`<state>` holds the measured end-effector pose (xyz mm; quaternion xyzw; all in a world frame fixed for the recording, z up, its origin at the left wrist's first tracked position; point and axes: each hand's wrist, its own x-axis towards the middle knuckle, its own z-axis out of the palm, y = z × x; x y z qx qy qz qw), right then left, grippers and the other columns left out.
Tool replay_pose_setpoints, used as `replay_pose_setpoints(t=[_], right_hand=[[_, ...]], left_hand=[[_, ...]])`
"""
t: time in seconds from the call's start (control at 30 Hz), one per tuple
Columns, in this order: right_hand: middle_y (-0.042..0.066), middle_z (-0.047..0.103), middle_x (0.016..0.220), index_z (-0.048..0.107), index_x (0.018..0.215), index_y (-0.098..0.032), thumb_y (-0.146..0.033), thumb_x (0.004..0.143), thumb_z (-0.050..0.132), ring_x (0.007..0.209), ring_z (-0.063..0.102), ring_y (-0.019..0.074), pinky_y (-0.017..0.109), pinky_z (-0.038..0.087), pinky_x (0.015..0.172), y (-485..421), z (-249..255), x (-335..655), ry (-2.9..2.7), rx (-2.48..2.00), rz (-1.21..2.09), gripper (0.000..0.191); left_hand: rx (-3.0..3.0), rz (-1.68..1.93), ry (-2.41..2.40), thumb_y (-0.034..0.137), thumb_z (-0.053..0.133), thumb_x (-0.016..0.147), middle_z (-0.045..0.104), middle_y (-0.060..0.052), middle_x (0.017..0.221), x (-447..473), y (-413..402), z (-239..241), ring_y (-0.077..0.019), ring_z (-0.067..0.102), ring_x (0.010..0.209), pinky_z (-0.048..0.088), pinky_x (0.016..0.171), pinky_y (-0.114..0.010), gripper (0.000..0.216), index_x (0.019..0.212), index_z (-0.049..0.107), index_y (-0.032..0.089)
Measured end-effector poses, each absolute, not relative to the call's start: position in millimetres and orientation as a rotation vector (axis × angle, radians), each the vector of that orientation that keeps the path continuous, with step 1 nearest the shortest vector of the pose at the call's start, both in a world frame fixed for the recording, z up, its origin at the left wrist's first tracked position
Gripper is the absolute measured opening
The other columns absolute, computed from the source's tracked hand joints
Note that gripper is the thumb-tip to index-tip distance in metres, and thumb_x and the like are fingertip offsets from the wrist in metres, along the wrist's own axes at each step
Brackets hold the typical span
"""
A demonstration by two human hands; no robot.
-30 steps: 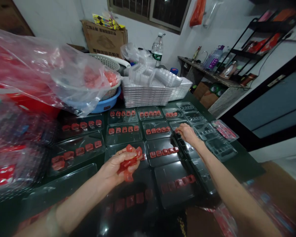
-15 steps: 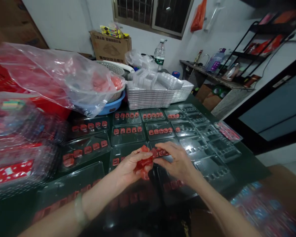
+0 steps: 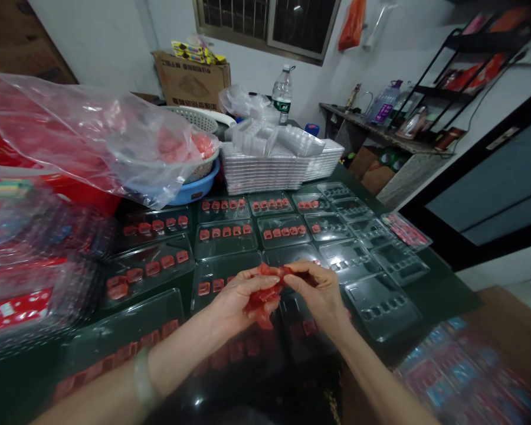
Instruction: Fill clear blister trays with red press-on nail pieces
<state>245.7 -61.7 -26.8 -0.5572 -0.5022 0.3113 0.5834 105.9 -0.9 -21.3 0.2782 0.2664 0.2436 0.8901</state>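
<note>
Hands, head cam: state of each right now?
Left hand: closed on a clump of red pieces.
Right hand: curled, touching the same clump; whether it grips cannot be told.

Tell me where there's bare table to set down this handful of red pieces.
Bare table shows along the right edge, beside the empty trays. The middle is tiled with filled trays, the left heaped with bagged packs, the back with the tray stack.
</note>
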Motion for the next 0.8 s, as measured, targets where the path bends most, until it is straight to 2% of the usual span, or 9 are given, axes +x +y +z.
replay_pose_setpoints(t=[0.13, 0.23, 0.37, 0.43, 0.63, 0.8], right_hand=[[0.0, 0.064, 0.077, 0.064, 0.079, -0.02, -0.025, 0.071, 0.06, 0.073, 0.058, 0.0142, 0.028, 0.045, 0.069, -61.9, -32.1, 242.6, -1.052, -1.327, 0.798, 0.011], [0.002, 0.065, 0.08, 0.063, 0.084, -0.02, -0.029, 0.072, 0.058, 0.075, 0.058, 0.0153, 0.029, 0.046, 0.069, -54.7, -32.3, 265.5, -1.093, -1.381, 0.695, 0.016], [0.005, 0.064, 0.086, 0.063, 0.089, -0.018, -0.031, 0.074, 0.054, 0.077, 0.058, 0.0165, 0.029, 0.045, 0.07, -26.1, -33.0, 346.1, -1.275, -1.622, 0.183, 0.022], [0.008, 0.064, 0.078, 0.064, 0.085, -0.015, -0.032, 0.076, 0.05, 0.067, 0.057, 0.0162, 0.029, 0.044, 0.063, -6.7, -37.0, 391.5, -1.426, -1.875, -0.109, 0.025], [0.004, 0.062, 0.068, 0.067, 0.073, -0.017, -0.022, 0.069, 0.056, 0.062, 0.055, 0.0152, 0.025, 0.04, 0.06, 36.3, -62.5, 453.7, -1.705, -1.966, -0.091, 0.013], [0.004, 0.062, 0.07, 0.067, 0.074, -0.016, -0.019, 0.071, 0.052, 0.063, 0.055, 0.0139, 0.024, 0.04, 0.061, 46.2, -78.9, 455.0, -1.836, -2.023, -0.069, 0.015]], left_hand=[[0.588, 0.453, 0.594, 0.009, 0.062, 0.064, 0.047, 0.002, 0.051, 109.4, 0.5, -21.8, -0.0049, 0.043, 0.04, 0.033, 0.038, -0.017, 0.006, 0.067, 0.057, 0.011], [0.545, 0.387, 0.63, 0.013, 0.059, 0.067, 0.052, -0.001, 0.058, 109.8, 7.5, -24.6, -0.0048, 0.042, 0.038, 0.026, 0.033, -0.016, 0.008, 0.075, 0.058, 0.011], [0.517, 0.396, 0.673, 0.014, 0.056, 0.07, 0.057, -0.006, 0.068, 104.4, 18.0, -20.8, -0.0046, 0.043, 0.041, 0.027, 0.034, -0.015, 0.013, 0.082, 0.058, 0.01], [0.517, 0.441, 0.721, 0.012, 0.057, 0.069, 0.058, -0.007, 0.068, 99.7, 21.2, -16.3, -0.0046, 0.044, 0.041, 0.03, 0.036, -0.015, 0.012, 0.081, 0.059, 0.009], [0.51, 0.467, 0.811, 0.013, 0.059, 0.068, 0.06, -0.009, 0.071, 87.0, 24.7, -16.8, -0.006, 0.046, 0.042, 0.031, 0.037, -0.016, 0.013, 0.08, 0.06, 0.01], [0.503, 0.459, 0.835, 0.013, 0.06, 0.067, 0.061, -0.009, 0.071, 85.0, 25.9, -19.3, -0.0063, 0.047, 0.042, 0.032, 0.037, -0.016, 0.013, 0.081, 0.061, 0.011]])
